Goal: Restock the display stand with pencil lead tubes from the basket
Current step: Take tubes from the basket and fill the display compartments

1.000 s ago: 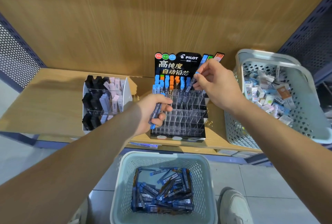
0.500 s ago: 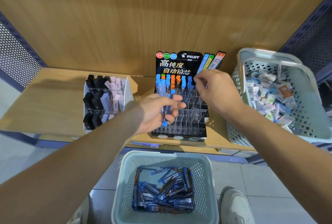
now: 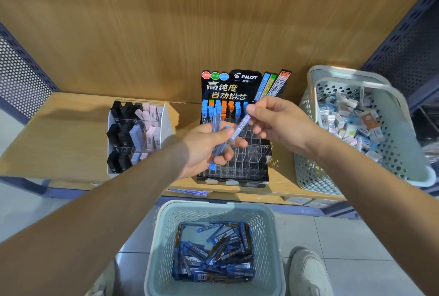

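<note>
Head view: left hand [image 3: 209,148] grips a few lead tubes [image 3: 217,147], right hand [image 3: 278,122] pinches one tube [image 3: 241,127] over the display stand [image 3: 240,165]; basket [image 3: 213,205] sits at 6 o'clock.

Left forearm [image 3: 107,212] and right forearm [image 3: 370,177] bare along their whole visible length, left hand [image 3: 204,151] and right hand [image 3: 278,122] likewise bare; one off-white shoe [image 3: 308,272], rounded toe, well below the right-hand grip.
</note>
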